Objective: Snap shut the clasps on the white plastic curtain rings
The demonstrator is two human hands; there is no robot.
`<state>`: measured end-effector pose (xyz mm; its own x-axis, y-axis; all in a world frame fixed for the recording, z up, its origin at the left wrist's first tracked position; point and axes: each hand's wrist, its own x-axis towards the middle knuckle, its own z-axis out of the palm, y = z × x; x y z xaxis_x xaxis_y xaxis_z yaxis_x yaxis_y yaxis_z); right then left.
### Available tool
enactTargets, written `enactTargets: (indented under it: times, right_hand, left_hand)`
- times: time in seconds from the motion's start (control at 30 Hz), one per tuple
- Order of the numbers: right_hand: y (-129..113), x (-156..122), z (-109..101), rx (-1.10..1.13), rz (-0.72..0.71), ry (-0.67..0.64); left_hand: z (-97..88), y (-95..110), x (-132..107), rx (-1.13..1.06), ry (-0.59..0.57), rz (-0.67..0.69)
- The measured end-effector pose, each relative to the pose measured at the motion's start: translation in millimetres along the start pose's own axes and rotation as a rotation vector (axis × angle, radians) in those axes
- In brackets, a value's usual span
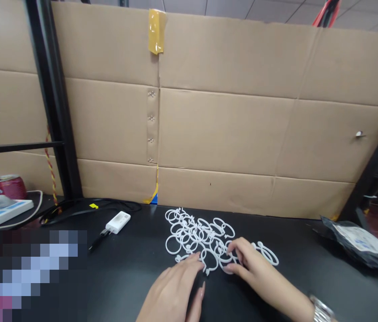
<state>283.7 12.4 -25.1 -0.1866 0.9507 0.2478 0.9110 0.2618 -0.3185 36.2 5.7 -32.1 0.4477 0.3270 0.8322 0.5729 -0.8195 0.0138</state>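
Note:
A loose heap of white plastic curtain rings [189, 237], each with a small eyelet, lies on the black tabletop [108, 277]. My left hand [177, 286] is at the near edge of the heap, back upward. Its fingertips rest against the lowest rings, and the thumb stands apart from them. On the heap's right side is my right hand [249, 264], its thumb and fingers spread around several rings without visibly pinching one. Some rings [267, 254] stick out beyond this hand. Its palm side and the rings beneath are partly hidden.
A white adapter [118, 222] with a black plug lies left of the heap. Farther left are black cables [85, 206], a white power strip [8, 210] and a red can [6, 187]. A black plastic package [359, 243] sits right. Cardboard [222, 129] walls the back.

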Motion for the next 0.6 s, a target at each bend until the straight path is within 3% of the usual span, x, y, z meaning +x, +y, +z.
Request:
enactTargets:
  times: [0.13, 0.37, 0.43, 0.6]
  right_hand:
    - [-5.2, -2.8, 9.7, 0.11, -0.04, -0.036]
    - [-13.8, -6.1, 3.2, 0.148, -0.112, -0.012]
    - [-24.1, -12.7, 1.6, 0.073, -0.231, 0.024]
    - [-52.8, -29.1, 5.4, -0.321, -0.716, 0.162]
  left_hand:
    - [-0.2, -1.1, -0.4, -0.007, -0.008, 0.008]
    - [0.4, -2.1, -1.9, -0.033, -0.067, 0.008]
    - [1.6, -2.8, -4.0, -0.105, -0.09, -0.054]
    - [6.2, -7.8, -9.8, -0.295, -0.129, -0.154]
